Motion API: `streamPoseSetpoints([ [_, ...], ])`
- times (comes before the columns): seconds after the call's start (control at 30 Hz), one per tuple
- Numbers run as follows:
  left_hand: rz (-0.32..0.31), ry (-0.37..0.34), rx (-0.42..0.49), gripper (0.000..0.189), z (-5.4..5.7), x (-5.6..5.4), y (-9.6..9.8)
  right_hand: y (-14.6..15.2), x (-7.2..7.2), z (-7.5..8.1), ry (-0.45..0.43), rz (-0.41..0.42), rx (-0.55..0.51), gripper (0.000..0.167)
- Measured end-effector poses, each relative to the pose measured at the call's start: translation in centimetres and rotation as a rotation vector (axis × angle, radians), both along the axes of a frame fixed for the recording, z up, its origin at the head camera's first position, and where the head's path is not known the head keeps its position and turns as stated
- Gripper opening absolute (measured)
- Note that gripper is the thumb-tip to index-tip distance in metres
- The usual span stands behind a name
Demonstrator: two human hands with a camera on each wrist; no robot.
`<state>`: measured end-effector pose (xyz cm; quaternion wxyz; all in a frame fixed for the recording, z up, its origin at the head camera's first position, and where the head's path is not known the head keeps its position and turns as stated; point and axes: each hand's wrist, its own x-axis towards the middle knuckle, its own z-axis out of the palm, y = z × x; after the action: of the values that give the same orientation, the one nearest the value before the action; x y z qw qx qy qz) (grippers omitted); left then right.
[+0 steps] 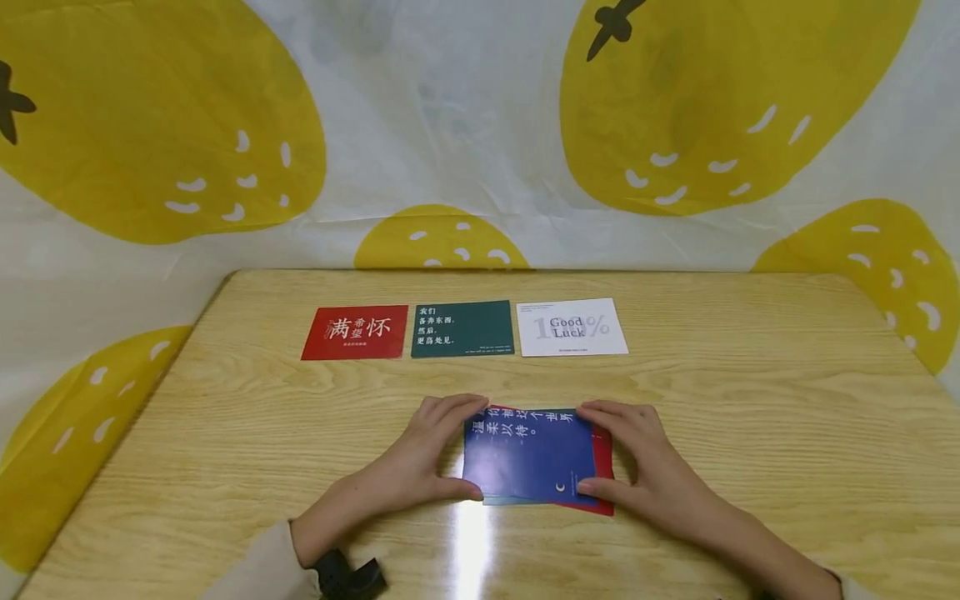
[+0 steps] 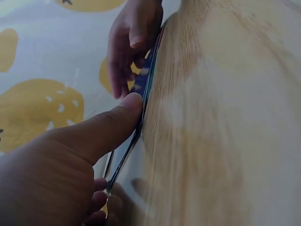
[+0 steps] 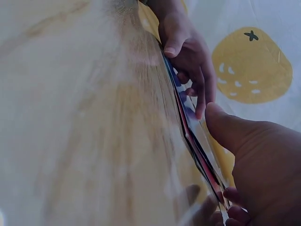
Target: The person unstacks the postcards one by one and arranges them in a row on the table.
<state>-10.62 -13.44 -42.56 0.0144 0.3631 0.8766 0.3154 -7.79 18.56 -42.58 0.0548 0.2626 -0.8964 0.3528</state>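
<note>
In the head view, a loose stack of postcards (image 1: 525, 458) lies at the table's middle front, a blue one with white Chinese writing on top. Red and green edges stick out beneath it unevenly. My left hand (image 1: 431, 450) holds the stack's left end, thumb at the near corner and fingers at the far corner. At the right end, my right hand (image 1: 630, 458) grips it likewise, its thumb over the blue card. The right wrist view shows the layered card edges (image 3: 186, 134) between the hands. Whether the stack touches the tabletop is hard to tell.
Behind the stack, a red card (image 1: 356, 342), a dark green card (image 1: 462, 340) and a white "Good Luck" card (image 1: 600, 337) lie in a row. The wooden table (image 1: 750, 375) ends at a white cloth (image 1: 450, 133) printed with yellow fruit.
</note>
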Motion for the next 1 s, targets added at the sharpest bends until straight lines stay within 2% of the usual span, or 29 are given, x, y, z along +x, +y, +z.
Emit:
streamPoseSetpoints([
  [0.27, 0.014, 0.010, -0.016, 0.099, -0.13, 0.40, 0.24, -0.21, 0.34, -0.24, 0.016, -0.006, 0.028, 0.073],
  [0.63, 0.022, 0.054, -0.009, 0.096, -0.38, 0.68, 0.53, -0.36, -0.16, 0.04, 0.027, -0.007, 0.084, 0.074],
  [1.0, 0.050, 0.022, -0.012, 0.103, -0.04, 0.49, 0.41, -0.35, -0.62, 0.18, 0.057, 0.025, 0.069, 0.073],
])
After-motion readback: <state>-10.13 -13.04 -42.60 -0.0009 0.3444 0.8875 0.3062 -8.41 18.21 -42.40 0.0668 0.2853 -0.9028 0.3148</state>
